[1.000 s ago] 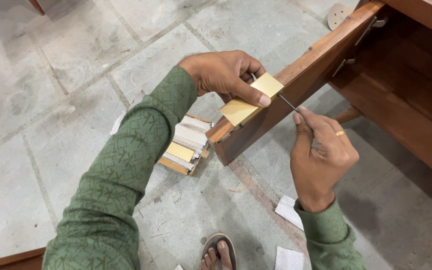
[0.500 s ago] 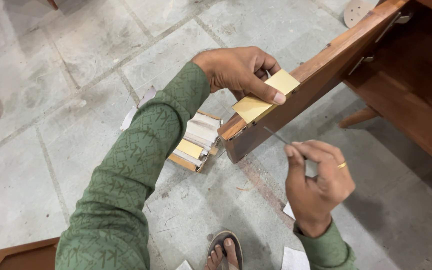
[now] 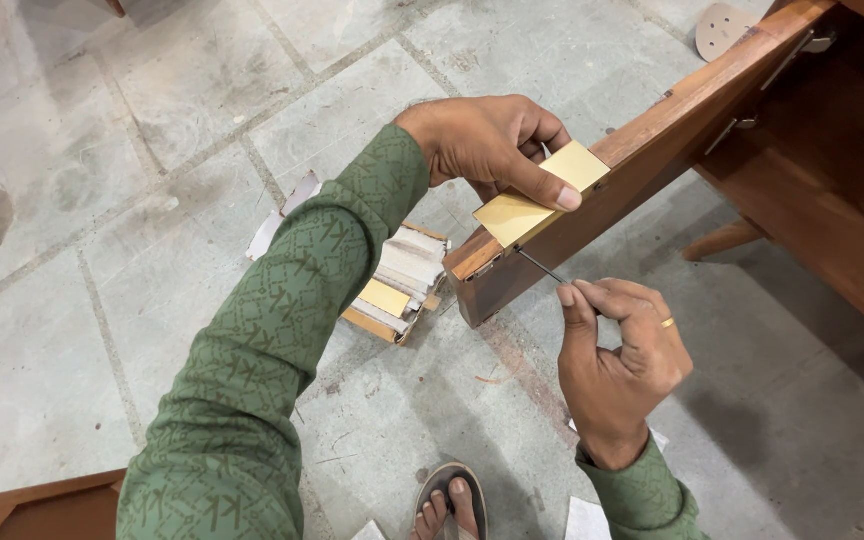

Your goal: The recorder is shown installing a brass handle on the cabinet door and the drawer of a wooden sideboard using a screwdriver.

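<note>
Against the wooden door's (image 3: 652, 170) edge, left hand (image 3: 487, 145) pinches a brass plate (image 3: 537, 195), while right hand's (image 3: 617, 365) fingers grip a thin tool (image 3: 542, 266) angled up-left toward it.

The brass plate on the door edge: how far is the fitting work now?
Done: the brass plate sits on the wooden door edge. In hand: the left hand presses it down; the right hand holds a thin tool at its corner. Left: more plates wait in the box on the floor.
</note>
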